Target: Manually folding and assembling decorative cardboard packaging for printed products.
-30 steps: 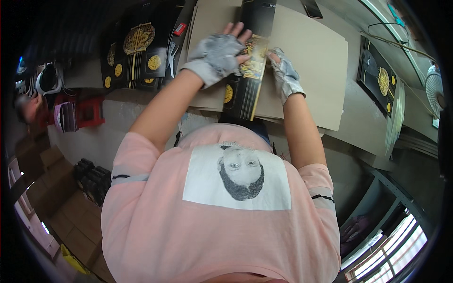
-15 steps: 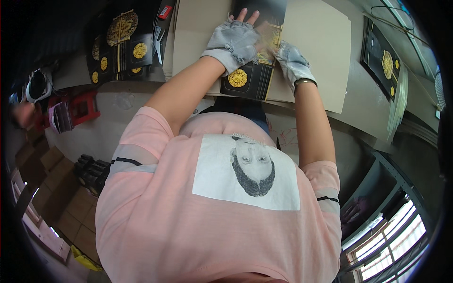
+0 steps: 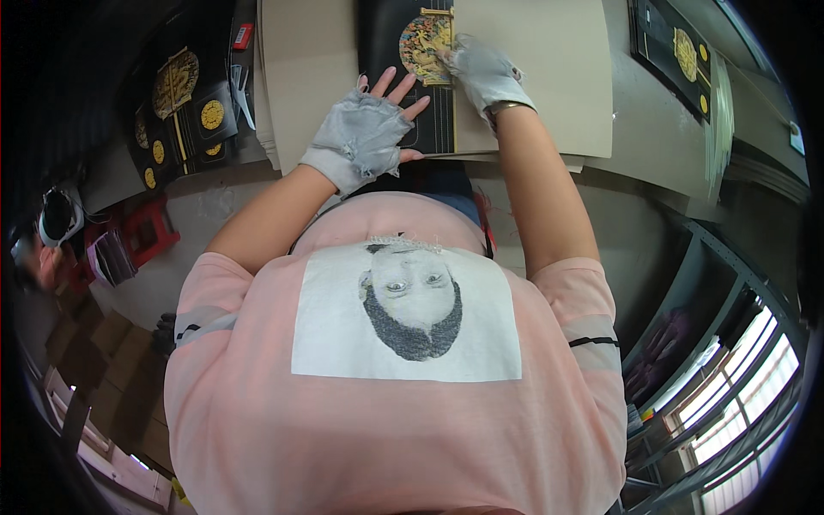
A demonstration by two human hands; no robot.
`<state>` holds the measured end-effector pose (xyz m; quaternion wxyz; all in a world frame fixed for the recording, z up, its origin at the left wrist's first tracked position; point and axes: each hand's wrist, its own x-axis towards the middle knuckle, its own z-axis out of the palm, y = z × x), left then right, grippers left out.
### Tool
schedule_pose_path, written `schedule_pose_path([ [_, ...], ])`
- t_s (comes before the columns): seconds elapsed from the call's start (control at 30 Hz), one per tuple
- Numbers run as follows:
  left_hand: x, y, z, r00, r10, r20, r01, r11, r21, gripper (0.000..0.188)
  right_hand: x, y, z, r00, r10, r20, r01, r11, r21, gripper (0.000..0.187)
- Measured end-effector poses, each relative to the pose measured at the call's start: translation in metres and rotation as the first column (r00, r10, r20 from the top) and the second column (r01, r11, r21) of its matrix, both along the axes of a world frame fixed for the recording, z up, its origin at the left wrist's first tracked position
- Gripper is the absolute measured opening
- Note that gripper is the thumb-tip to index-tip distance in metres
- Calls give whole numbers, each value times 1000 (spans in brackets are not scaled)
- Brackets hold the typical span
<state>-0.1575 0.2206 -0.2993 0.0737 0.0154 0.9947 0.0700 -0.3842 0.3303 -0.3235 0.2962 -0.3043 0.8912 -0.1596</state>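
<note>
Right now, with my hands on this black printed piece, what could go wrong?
Your right hand has bare fingertips at the gold emblem, so they might smudge or scuff it.

The black printed piece reaches about the near edge of the beige boards; it could crease there if pressed or nudged.

The glove on your left hand looks frayed, so a loose thread might catch.

Flat beige cardboard (image 3: 566, 77): open passage right of the grey-gloved right hand (image 3: 487, 73).
Flat black-and-gold printed pieces (image 3: 189, 103): obstacle, far left.
</note>
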Motion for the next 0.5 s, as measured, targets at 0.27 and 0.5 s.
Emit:
schedule_pose_path([
  [0.27,-2,7,-2,998,55,20,-54,998,-12,73,5,23,18,990,80,117,-61,985,-161,55],
  [0.5,-3,9,-1,998,57,15,-57,998,-38,73,14,40,0,992,117,41,-114,991,-66,51],
])
